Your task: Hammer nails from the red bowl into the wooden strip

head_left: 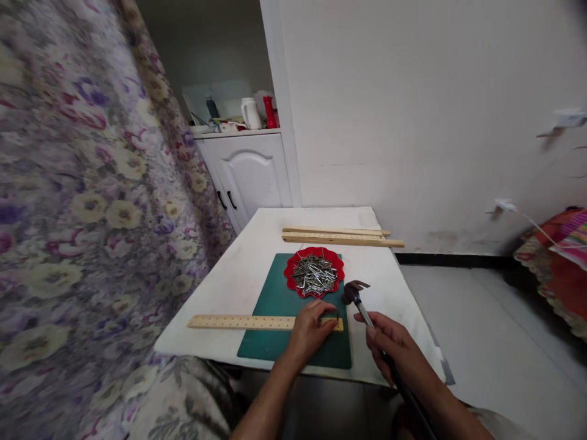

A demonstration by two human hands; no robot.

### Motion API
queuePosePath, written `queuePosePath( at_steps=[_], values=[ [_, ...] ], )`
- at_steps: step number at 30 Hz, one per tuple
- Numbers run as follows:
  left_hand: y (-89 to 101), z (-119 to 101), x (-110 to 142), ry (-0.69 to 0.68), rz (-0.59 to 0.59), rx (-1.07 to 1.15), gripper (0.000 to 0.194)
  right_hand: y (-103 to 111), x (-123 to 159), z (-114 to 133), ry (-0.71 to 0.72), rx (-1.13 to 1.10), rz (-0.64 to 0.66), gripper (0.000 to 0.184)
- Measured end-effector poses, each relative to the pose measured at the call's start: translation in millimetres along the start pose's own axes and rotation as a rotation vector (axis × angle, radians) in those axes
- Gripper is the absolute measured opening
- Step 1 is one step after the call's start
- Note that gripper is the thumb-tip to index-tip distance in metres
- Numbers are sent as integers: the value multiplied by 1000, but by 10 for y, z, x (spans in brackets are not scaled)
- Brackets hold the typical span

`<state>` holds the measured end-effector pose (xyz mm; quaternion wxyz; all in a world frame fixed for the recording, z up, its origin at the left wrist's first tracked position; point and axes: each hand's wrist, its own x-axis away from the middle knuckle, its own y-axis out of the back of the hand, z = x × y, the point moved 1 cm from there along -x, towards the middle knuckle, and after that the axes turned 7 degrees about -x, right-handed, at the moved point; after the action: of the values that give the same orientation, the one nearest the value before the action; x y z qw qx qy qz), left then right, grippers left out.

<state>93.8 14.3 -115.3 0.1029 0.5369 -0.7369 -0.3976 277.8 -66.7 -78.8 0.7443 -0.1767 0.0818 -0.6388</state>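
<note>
A wooden strip dotted with two rows of small dark marks lies across the green mat, its left part reaching out over the white tabletop. Over its right end, my left hand curls thumb and forefinger around a small upright nail; the exact contact is too small to see well. My right hand grips a claw hammer by the handle, the head raised just right of the nail. Behind my left hand, a red scalloped dish holds a heap of loose nails.
More wooden strips lie side by side near the table's far edge. A flowered curtain hangs at the left. White cabinet doors stand behind, and a wall rises beyond the table.
</note>
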Motion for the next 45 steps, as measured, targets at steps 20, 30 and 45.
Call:
queuePosePath(
  at_steps=[20,30,45],
  values=[
    [502,187,-19,80,-207,-327,18,-6,-194,-22,11,-58,-15,47],
    [451,270,-407,322,-117,-636,14,-24,-230,6,7,-41,-27,46],
    [501,4,119,275,-287,426,20,7,-176,41,21,-55,-42,47]
  ],
)
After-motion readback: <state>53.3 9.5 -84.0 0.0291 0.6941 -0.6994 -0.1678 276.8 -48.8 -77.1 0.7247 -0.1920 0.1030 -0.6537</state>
